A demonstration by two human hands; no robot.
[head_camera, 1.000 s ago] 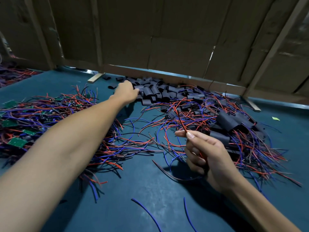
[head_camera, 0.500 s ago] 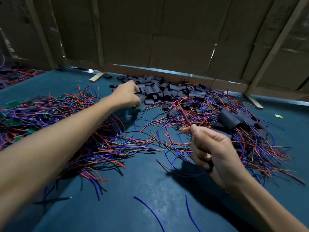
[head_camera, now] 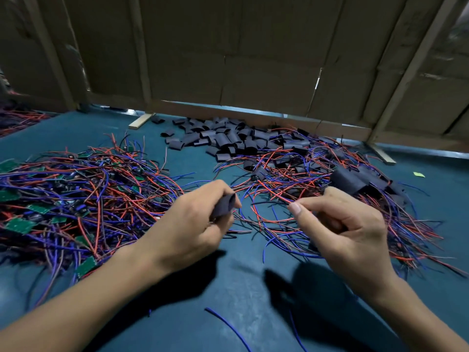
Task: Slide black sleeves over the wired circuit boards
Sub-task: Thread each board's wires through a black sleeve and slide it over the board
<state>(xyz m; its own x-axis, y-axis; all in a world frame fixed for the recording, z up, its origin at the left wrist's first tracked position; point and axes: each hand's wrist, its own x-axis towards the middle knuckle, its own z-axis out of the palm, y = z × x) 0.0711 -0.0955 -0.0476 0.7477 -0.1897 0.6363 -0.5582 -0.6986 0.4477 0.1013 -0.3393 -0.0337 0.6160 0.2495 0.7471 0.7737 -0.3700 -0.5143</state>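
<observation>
The left hand (head_camera: 189,228) grips one black sleeve (head_camera: 223,205) between thumb and curled fingers, the sleeve's open end pointing up and toward the other hand. The right hand (head_camera: 347,233) is closed with thumb and forefinger pinched together near some red and blue wires; whether it holds a board inside the palm cannot be told, since the curled fingers hide it. The two hands sit near each other above the teal surface (head_camera: 243,295), just apart, with a thin tangle of wires between them. Taking the held sleeve as the landmark: beyond it, against the cardboard wall (head_camera: 253,59), lies the heap of loose black sleeves (head_camera: 223,138); to its left spreads a large pile of wired circuit boards (head_camera: 76,196), green boards showing among red, blue and purple wires; to its right and slightly beyond lies a second tangle of wires (head_camera: 317,174) with several sleeved pieces (head_camera: 355,179) on top, dark and bundled. Nearer the person than the sleeve, a loose blue wire (head_camera: 228,326) lies alone on the surface. Far right of the sleeve, past the sleeved pieces, a small yellow-green scrap (head_camera: 418,174) rests on the surface.
</observation>
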